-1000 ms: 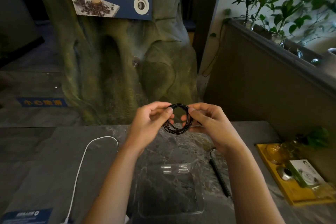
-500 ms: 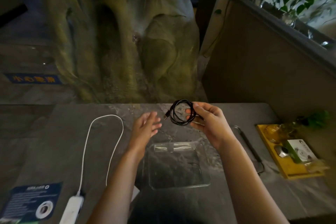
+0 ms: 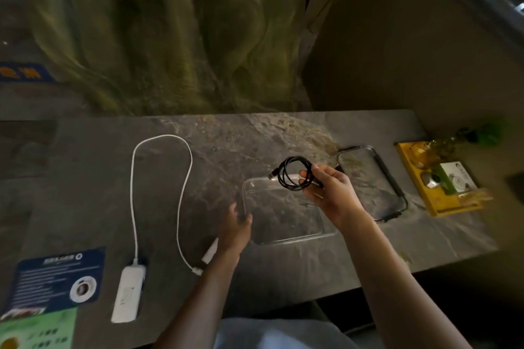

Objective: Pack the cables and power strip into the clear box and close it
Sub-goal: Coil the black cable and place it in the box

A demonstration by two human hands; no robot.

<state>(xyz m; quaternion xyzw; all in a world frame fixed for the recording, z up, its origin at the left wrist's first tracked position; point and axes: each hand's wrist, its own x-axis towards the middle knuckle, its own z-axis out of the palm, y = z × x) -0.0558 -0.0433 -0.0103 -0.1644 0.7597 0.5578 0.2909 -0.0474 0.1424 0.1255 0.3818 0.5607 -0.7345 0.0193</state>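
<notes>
Right hand point(image 3: 330, 193) now carries the coiled black cable point(image 3: 295, 174) alone, fingers pinched on the right side of the loop, which hangs over the far rim of the clear box point(image 3: 286, 238). A second ago both hands were on this coil, shaping it in the air; half a second ago the left had already let go. Left hand point(image 3: 234, 228) has since dropped to the desk point(image 3: 85, 178), fingers loosely spread and empty, at the box's left wall; whether it touches that wall I cannot tell. That reads as coiling finished and placing begun: one hand to lower the cable, the other likely to steady the light box. Inside, the box looks empty. Just right of it lies its lid point(image 3: 371, 184), flat on the desk, with a dark frame. Left of the box, the white power strip point(image 3: 127, 295) and its long white cord point(image 3: 158, 193) sprawl unpacked, the plug point(image 3: 209, 253) close to the left wrist. Most of the task remains.
</notes>
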